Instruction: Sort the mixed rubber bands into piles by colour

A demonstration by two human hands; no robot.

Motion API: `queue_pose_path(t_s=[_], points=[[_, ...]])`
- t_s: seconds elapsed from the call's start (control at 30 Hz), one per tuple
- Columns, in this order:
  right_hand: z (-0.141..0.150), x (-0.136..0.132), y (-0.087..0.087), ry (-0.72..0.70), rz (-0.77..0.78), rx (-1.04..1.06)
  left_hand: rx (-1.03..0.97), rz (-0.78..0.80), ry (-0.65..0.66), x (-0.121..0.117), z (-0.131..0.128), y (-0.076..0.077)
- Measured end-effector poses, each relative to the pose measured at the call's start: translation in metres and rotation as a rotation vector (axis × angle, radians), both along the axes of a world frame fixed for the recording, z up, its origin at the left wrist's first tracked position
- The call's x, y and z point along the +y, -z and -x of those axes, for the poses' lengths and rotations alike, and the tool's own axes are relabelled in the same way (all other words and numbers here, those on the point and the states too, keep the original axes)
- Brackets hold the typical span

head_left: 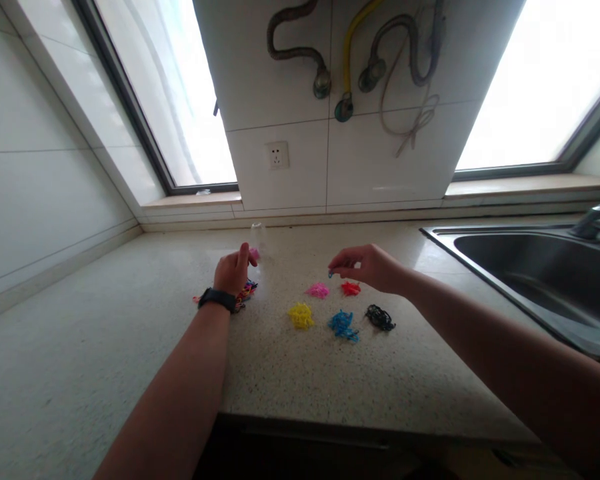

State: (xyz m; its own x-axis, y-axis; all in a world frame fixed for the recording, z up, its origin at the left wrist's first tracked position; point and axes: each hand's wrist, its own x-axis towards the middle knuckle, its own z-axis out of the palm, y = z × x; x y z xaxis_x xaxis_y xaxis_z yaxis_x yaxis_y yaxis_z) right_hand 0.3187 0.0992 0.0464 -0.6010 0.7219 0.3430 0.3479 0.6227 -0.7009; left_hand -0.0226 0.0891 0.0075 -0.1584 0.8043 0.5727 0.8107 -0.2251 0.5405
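Observation:
My right hand (363, 268) is closed in a pinch above the counter, with a small bluish rubber band (331, 273) between thumb and fingertips. Below it lie small separate piles of rubber bands: pink (318, 290), red (351, 289), yellow (301, 315), blue (344, 325) and black (380, 318). My left hand (233, 272), with a black band on its wrist, has its fingers curled over a mixed-colour pile (246, 293), partly covered by hand and wrist. Whatever those fingers hold is hidden. A clear container (258, 235) stands just behind them, with something pink (255, 253) at its base.
The speckled counter (280, 380) ends at a front edge near me. To the right, a steel sink (510, 273) with a tap (597, 217) is set into it. Behind are a tiled wall with a socket (277, 155), hanging hoses (347, 60) and two windows.

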Motion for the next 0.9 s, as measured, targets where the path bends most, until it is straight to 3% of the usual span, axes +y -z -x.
queue_pose_path(t_s=[0.27, 0.9], points=[[-0.03, -0.012, 0.031, 0.064, 0.151, 0.223, -0.048, 0.002, 0.025, 0.0, 0.001, 0.003], [-0.018, -0.037, 0.019, -0.047, 0.211, 0.307, -0.184, -0.044, -0.009, -0.009, -0.008, 0.0]])
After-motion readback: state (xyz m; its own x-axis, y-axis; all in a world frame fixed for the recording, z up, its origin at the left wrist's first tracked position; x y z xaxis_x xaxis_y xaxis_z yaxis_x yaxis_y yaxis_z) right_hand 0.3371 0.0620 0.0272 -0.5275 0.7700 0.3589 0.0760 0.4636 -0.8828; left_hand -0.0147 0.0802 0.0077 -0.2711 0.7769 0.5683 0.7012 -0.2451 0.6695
